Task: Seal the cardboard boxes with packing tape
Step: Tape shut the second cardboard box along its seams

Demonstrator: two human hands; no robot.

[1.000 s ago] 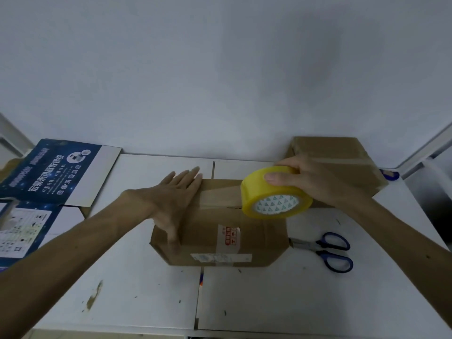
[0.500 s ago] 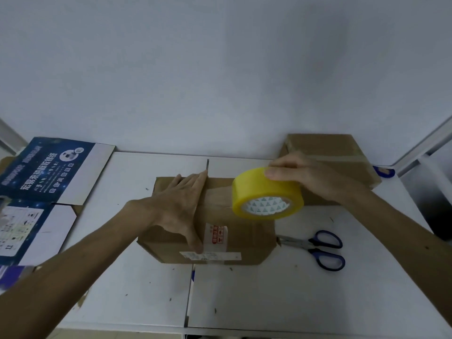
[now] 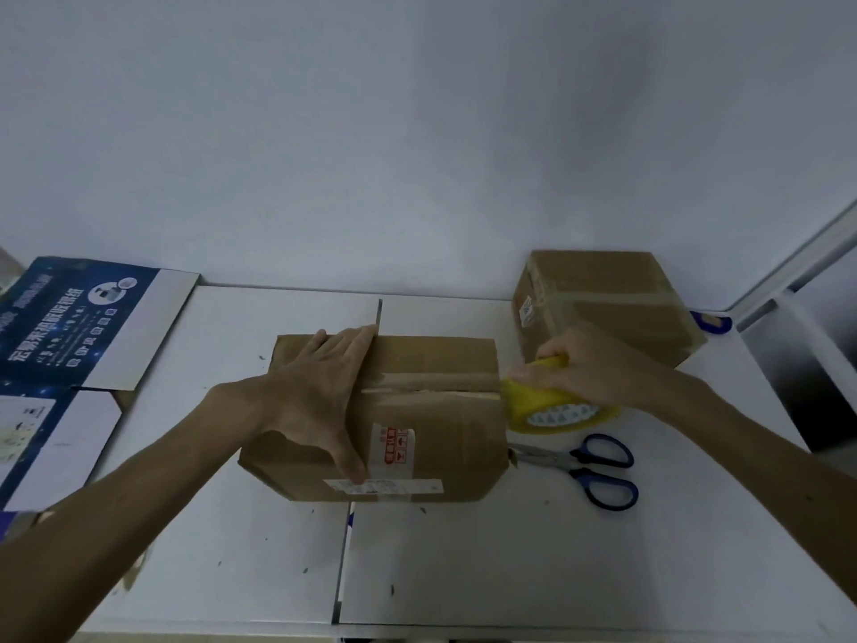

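Observation:
A brown cardboard box (image 3: 431, 410) with a red-and-white label lies in the middle of the white table (image 3: 463, 559). Its two top flaps meet in a seam running left to right. My left hand (image 3: 320, 392) lies flat on the left part of the box top, fingers straight, thumb reaching down the front face. My right hand (image 3: 584, 364) grips a yellow roll of packing tape (image 3: 552, 406) at the box's right edge, level with the seam. Whether tape sticks to the box I cannot tell.
A second brown box (image 3: 607, 304) with tape across its top stands at the back right against the wall. Blue-handled scissors (image 3: 589, 466) lie right of the centre box. Flattened blue-and-white printed cartons (image 3: 79, 327) cover the left side. A small blue object (image 3: 712, 322) sits behind the second box.
My right hand has carried the tape roll from above the box top rightwards and down to the box's right edge. My left hand still lies flat on the box top.

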